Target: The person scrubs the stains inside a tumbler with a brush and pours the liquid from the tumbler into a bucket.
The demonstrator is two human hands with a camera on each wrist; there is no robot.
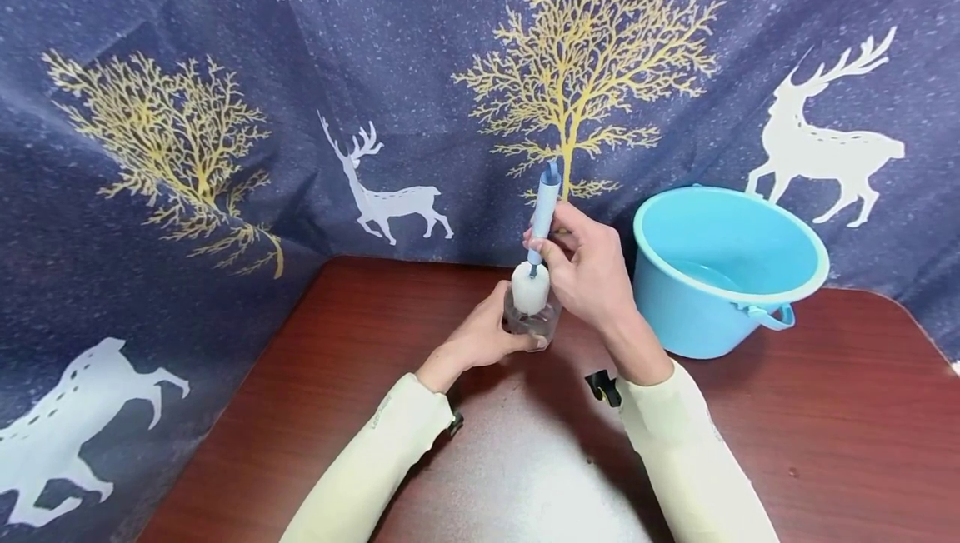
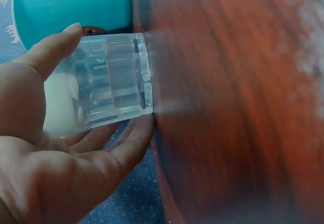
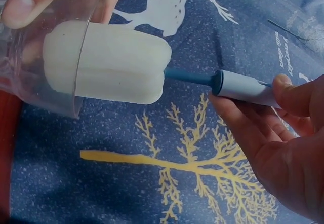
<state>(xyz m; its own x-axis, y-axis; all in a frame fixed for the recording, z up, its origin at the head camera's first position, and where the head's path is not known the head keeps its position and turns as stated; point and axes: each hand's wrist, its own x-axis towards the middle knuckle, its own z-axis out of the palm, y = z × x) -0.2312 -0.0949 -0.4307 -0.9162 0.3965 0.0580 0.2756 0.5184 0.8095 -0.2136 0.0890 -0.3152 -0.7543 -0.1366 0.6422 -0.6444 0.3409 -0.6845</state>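
My left hand (image 1: 483,333) grips a clear plastic cup (image 2: 119,77), thumb on one side and fingers on the other, its base close over the table. In my right hand (image 1: 592,264) is a sponge cup brush (image 3: 245,88), its pale blue handle pinched between thumb and fingers. The brush's white sponge head (image 3: 119,62) sits partly inside the cup, its upper end sticking out past the rim. In the head view the brush stands nearly upright, with a hanging loop at the top of its handle.
A light blue bucket (image 1: 678,310) with a side handle stands on the table to the right of my hands. The reddish-brown wooden table (image 1: 360,343) meets a dark blue cloth (image 1: 420,43) printed with deer and trees behind it.
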